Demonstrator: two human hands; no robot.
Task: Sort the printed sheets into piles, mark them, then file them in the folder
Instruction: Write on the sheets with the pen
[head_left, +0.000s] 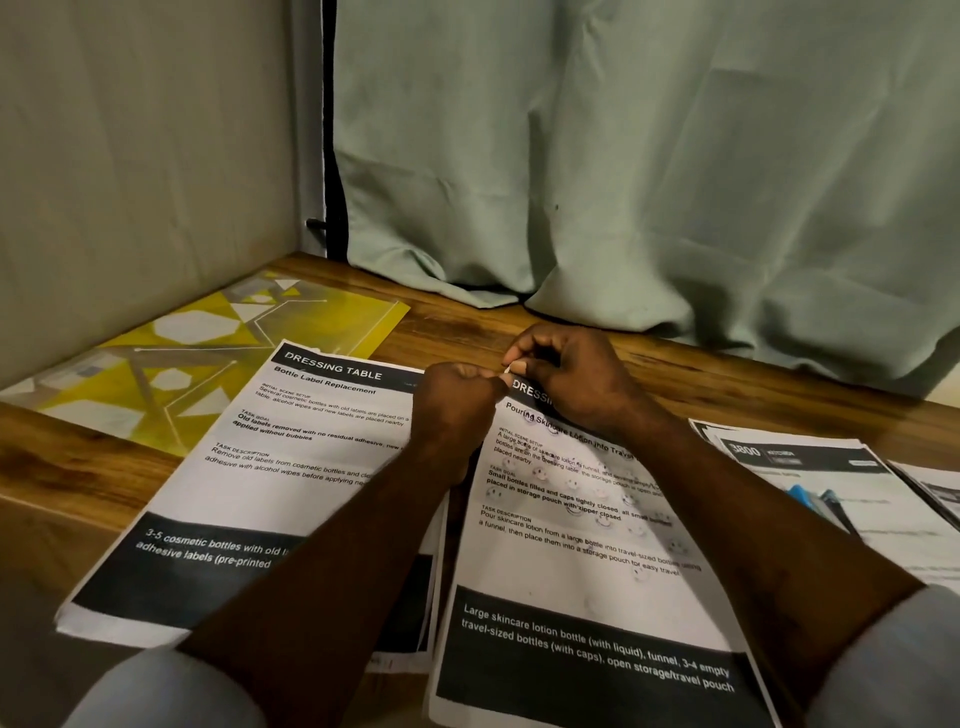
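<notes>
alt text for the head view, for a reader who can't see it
Two hands, left hand and right hand, pinch something tiny above two printed sheet piles on a wooden table; a yellow folder lies far left.

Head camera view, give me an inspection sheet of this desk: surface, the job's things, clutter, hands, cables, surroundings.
Surface: wooden table, mostly covered by paper.
Job's things: Bottle Label Replacement pile at left; Pouring Skincare Lotion pile in the middle; kitchen sheets at right; yellow folder lying closed at far left.
Clutter: blue objects on the kitchen sheets, too blurred to identify.
Hands: left hand and right hand meet above the piles, pinching a small white item.
Cables: nothing seen.
Surroundings: green curtain behind, grey panel at left.
</notes>
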